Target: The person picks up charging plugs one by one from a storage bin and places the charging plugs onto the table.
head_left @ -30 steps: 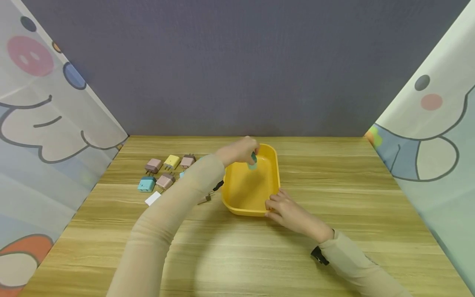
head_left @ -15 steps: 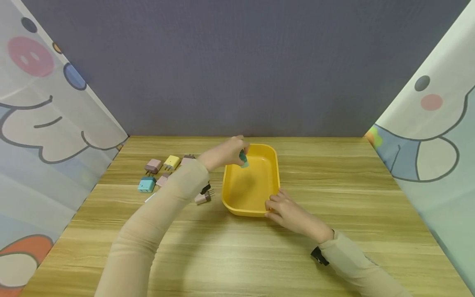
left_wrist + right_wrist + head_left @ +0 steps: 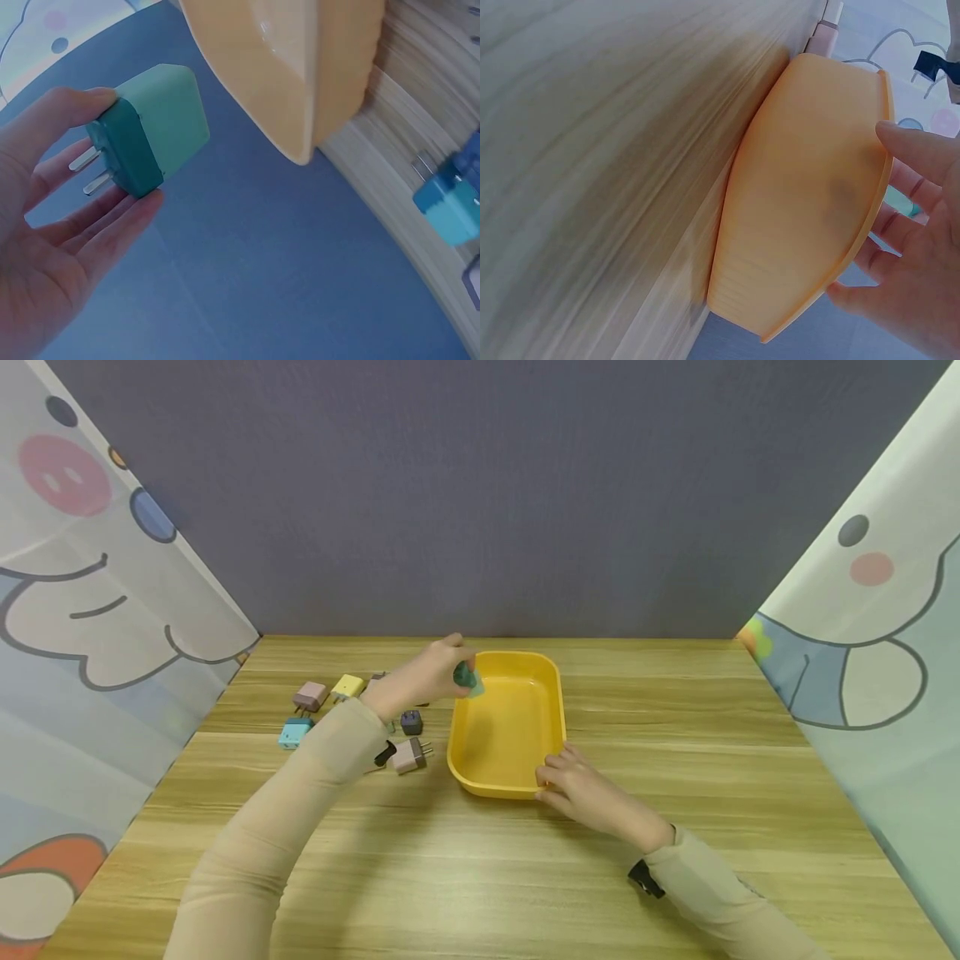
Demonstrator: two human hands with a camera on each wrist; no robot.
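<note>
Between thumb and fingers, my left hand (image 3: 431, 677) pinches a two-tone green plug-in charger (image 3: 154, 127) with two metal prongs pointing back toward the palm. It is raised above the left rim of a yellow plastic tray (image 3: 506, 791). My right hand (image 3: 581, 785) grips that tray at its near right corner, fingers over the rim. In the right wrist view the thumb lies against the outer wall of the tray (image 3: 795, 195). On the table left of the tray lie several other chargers, among them a pink one (image 3: 408, 756) and a dark one (image 3: 411, 722).
Farther left are a yellow charger (image 3: 348, 687), a blue one (image 3: 296, 733) and a mauve one (image 3: 310, 695). My left sleeve (image 3: 277, 810) covers part of this group. A grey panel (image 3: 495, 493) stands behind the wooden table (image 3: 675, 718).
My left hand has moved left with the green charger, from above the tray's inside to its left rim. The pink and dark chargers have come into view. The right hand and tray have stayed put.
</note>
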